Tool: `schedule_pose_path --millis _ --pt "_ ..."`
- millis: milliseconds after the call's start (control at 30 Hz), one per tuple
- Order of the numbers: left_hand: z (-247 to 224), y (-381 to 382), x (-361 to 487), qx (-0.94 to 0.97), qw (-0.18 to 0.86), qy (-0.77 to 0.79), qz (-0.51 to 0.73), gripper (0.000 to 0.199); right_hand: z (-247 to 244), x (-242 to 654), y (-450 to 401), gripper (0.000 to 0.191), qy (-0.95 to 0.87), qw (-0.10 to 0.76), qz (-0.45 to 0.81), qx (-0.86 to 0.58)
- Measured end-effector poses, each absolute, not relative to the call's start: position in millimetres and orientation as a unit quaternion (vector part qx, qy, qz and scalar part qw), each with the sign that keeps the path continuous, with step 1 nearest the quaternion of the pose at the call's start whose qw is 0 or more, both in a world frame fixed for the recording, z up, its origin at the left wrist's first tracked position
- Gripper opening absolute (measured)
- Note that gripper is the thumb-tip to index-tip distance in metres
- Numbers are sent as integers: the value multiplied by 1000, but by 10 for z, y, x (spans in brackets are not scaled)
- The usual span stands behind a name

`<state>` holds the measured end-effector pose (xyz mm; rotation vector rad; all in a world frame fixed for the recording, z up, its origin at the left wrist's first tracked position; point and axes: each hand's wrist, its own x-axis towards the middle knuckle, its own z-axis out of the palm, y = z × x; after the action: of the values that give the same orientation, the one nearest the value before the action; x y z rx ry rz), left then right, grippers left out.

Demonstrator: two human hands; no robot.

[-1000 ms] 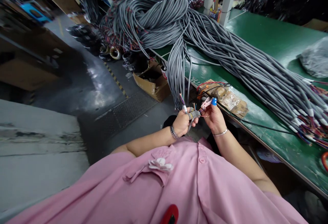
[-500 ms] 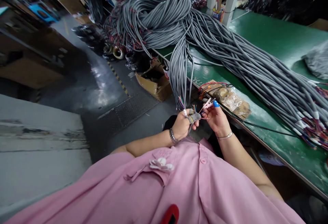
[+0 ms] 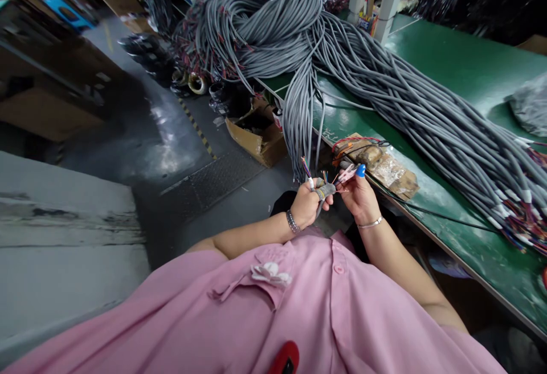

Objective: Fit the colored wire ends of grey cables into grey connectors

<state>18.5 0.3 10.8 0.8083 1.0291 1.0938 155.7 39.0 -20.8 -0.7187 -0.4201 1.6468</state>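
In the head view, I judge the work to be partway along. On the green bench (image 3: 461,60), many grey cables (image 3: 384,80) end at the right in white bands (image 3: 527,196) with coloured wires (image 3: 532,223) spread beyond, so those ends look opened already. The cable end (image 3: 310,182) in front of me seems unfinished: its wires fan out loose, and a second tuft of wires (image 3: 325,178) stands up between the hands. I can't count what is left.

The left hand (image 3: 305,203) has its fingers curled around the cable end, above the lap and just off the bench edge. The right hand (image 3: 361,194) pinches a small pink tool (image 3: 347,173) under a blue-capped thumb, close to the tuft; at this size it could be a clip or a cutter. The cable end has a white sleeve and thin multicoloured strands, some reddish, splayed and uneven. A hanging bunch (image 3: 299,112) drops just behind the left hand.
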Motion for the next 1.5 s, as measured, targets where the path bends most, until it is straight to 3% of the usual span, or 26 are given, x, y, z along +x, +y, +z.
schedule_pose_path --millis 167,400,600,1000,1500 --pt "83 -4 179 360 660 457 476 34 -206 1533 373 32 -166 608 720 -291" --pt "135 -62 123 359 663 447 482 32 -192 1586 306 51 -175 571 745 -297" --pt "157 -78 77 354 652 460 488 32 -154 1643 298 34 -188 574 735 -307" --pt "137 0 168 363 651 448 493 35 -65 1612 288 27 -200 591 713 -320" --pt "181 -45 137 354 655 453 490 34 -132 1631 305 38 -178 573 736 -314"
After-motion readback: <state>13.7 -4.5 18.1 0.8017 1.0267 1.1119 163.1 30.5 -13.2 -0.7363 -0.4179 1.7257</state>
